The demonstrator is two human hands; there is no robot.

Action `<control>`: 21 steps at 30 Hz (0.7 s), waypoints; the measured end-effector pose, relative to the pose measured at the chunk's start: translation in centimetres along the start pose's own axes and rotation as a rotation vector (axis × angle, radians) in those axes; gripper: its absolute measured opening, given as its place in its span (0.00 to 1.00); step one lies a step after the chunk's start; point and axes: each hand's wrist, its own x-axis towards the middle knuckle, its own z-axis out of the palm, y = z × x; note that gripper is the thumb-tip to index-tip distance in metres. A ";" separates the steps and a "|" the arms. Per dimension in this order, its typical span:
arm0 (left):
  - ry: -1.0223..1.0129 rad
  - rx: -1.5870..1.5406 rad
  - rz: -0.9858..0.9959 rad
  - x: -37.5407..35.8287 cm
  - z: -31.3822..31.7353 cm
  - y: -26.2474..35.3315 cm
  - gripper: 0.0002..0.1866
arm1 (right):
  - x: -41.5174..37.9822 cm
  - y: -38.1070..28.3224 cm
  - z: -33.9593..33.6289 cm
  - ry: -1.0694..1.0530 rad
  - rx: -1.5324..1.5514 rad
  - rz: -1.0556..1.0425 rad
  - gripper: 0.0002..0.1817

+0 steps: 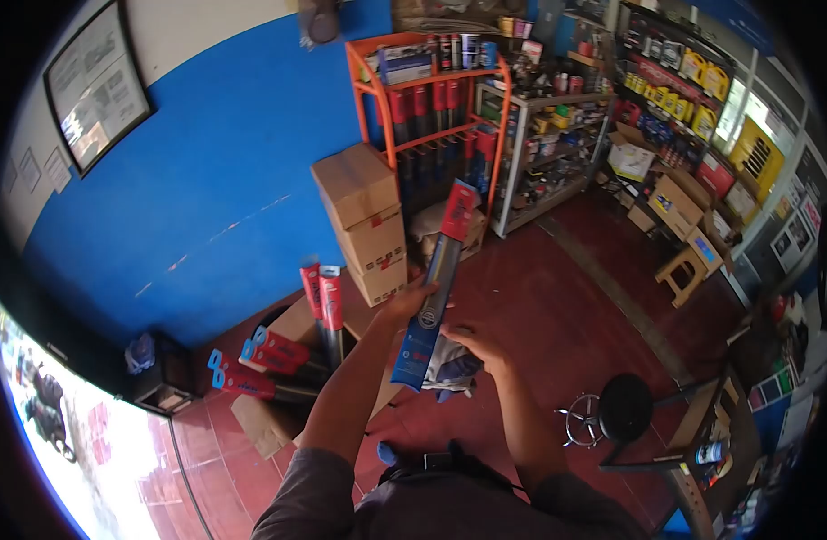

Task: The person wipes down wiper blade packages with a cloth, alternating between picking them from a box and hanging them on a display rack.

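Observation:
My left hand (411, 304) is closed around a long, narrow wiper blade package (442, 261), red at the top, dark in the middle and blue at the lower end. It stands tilted in front of me. Just right of its lower part, my right hand (478, 346) is closed on a crumpled grey and white rag (454, 362), which hangs below the fingers beside the package. Similar red-topped packages (330, 301) stick out of an open cardboard box (262, 423) to the left of my arms.
Stacked cardboard boxes (364, 220) stand beside an orange rack (388, 121) holding more packages and cans. A glass display case (557, 153) adjoins it. At right are a black round stool (625, 407) and a small wooden stool (681, 274). Red floor tiles lie between.

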 end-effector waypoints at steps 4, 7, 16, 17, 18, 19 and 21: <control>-0.008 -0.297 -0.093 1.9 2.5 1.0 0.24 | -7.9 -4.4 -0.8 0.565 0.094 -0.364 0.23; -0.053 -0.436 -0.194 3.8 4.9 1.2 0.25 | -11.6 -7.1 3.1 0.895 0.057 -0.528 0.32; -0.347 -0.258 -0.005 3.3 11.3 3.0 0.36 | -10.0 -0.5 2.7 0.629 -1.029 -0.860 0.42; -0.368 -0.202 0.013 3.8 11.4 2.1 0.35 | -9.4 -0.7 1.8 0.636 -1.035 -0.859 0.42; -0.333 -0.165 -0.099 1.0 12.2 4.5 0.37 | -8.8 -1.6 0.9 0.732 -1.027 -0.845 0.40; -0.339 -0.165 -0.097 1.8 11.9 3.6 0.37 | -8.3 -2.7 0.1 0.827 -1.015 -0.830 0.38; -0.429 -0.241 -0.348 3.6 10.6 1.6 0.41 | -7.9 -4.8 -1.5 0.894 -1.068 -0.857 0.36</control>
